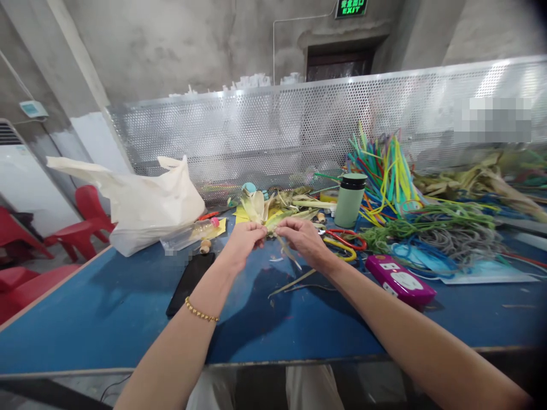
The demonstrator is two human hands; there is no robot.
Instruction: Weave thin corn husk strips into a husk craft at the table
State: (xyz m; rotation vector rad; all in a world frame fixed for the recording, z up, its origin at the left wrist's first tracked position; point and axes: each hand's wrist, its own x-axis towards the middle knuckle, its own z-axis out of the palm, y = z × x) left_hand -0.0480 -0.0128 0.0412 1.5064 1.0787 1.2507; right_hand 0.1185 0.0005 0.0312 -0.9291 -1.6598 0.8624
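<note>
Off past the left hand (pixel 248 234), on the floor beyond a blue table (pixel 106 319): red chairs (pixel 88 213). Nearer to the same hand, on the tabletop, a white bag (pixel 149 205), then a clear bottle (pixel 188 236) lying on its side and a small wooden piece (pixel 205 246). Below that hand, close to the braceleted forearm, a black phone (pixel 190 279).

At the middle, between the two hands and fanning upward from the fingertips, a pale husk (pixel 256 206). Pinched at its base by a closed left thumb and fingers; met from the other side by the right hand (pixel 301 236), also closed in a pinch. Just below the fingers, a narrow strip (pixel 289 253) hanging down.

In hand, judging by the grip: gathering or fastening the husk at its base, apparently unfinished. Called for next, probably: a steady left pinch, plus fine right-hand work on the gathered end, without tearing the fibre.

Right beside the right hand, red and yellow looped handles (pixel 354 254); behind these, a green tumbler (pixel 348 205). Farther right of that hand, bright coloured strips (pixel 384 176), a purple case (pixel 400 279), tangled grey cord (pixel 461 247) and a blue face mask (pixel 478 272).
</note>
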